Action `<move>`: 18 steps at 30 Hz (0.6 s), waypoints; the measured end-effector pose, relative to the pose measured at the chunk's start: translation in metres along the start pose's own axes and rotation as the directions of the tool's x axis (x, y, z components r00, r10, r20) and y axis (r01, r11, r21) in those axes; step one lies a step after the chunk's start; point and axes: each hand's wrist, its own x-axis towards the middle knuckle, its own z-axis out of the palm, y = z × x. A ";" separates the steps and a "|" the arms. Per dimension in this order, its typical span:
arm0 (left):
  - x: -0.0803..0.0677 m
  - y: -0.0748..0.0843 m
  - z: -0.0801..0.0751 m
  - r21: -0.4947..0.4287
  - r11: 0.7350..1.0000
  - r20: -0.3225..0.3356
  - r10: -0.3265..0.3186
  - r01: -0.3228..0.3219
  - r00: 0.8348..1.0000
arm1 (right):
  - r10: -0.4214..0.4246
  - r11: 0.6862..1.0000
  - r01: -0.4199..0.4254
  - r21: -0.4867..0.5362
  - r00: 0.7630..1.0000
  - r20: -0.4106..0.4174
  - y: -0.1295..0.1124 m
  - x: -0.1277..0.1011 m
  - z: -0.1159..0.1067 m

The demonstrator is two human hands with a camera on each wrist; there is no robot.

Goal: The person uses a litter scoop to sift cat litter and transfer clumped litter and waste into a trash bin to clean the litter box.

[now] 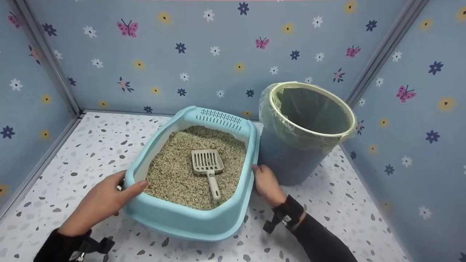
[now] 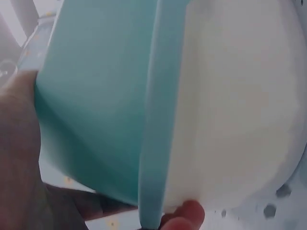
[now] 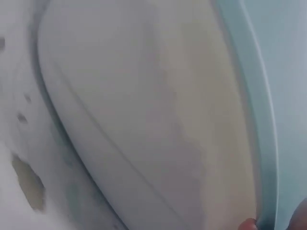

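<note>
A light blue litter box [image 1: 189, 218] sits in the middle of the speckled floor, filled with beige litter [image 1: 171, 174]. A beige slotted scoop [image 1: 208, 165] lies on the litter, handle toward me. My left hand [image 1: 127, 188] grips the box's left rim, thumb inside over the edge. At the right rim my right hand [image 1: 259, 178] holds the box from the outside. The left wrist view shows the teal rim [image 2: 153, 120] and white lower wall [image 2: 230, 105] close up, with a fingertip [image 2: 187, 215] below. In the right wrist view, the box wall [image 3: 144, 120] fills the frame.
A blue-grey waste bin [image 1: 291, 160] lined with a pale green bag stands just right of the box, close to my right hand. Blue flowered walls [image 1: 218, 54] close in the back and both sides. The terrazzo floor [image 1: 83, 145] extends to the left and front.
</note>
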 end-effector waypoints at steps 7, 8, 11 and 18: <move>0.006 -0.017 -0.020 -0.028 0.999 -0.017 0.021 -0.022 1.000 | 0.000 0.968 -0.044 0.246 0.985 0.173 -0.003 -0.010 0.002; 0.006 -0.017 -0.020 -0.025 0.999 -0.021 0.020 -0.020 1.000 | 0.005 0.965 -0.051 0.258 0.984 0.177 -0.003 -0.007 0.001; 0.003 -0.017 -0.019 0.014 1.000 -0.044 0.001 0.000 0.999 | 0.038 0.958 -0.080 0.277 0.988 0.153 -0.002 0.005 -0.003; -0.007 -0.015 -0.010 0.018 0.994 -0.022 -0.109 0.109 0.994 | 0.066 0.947 -0.096 0.305 0.992 0.107 0.000 0.024 -0.004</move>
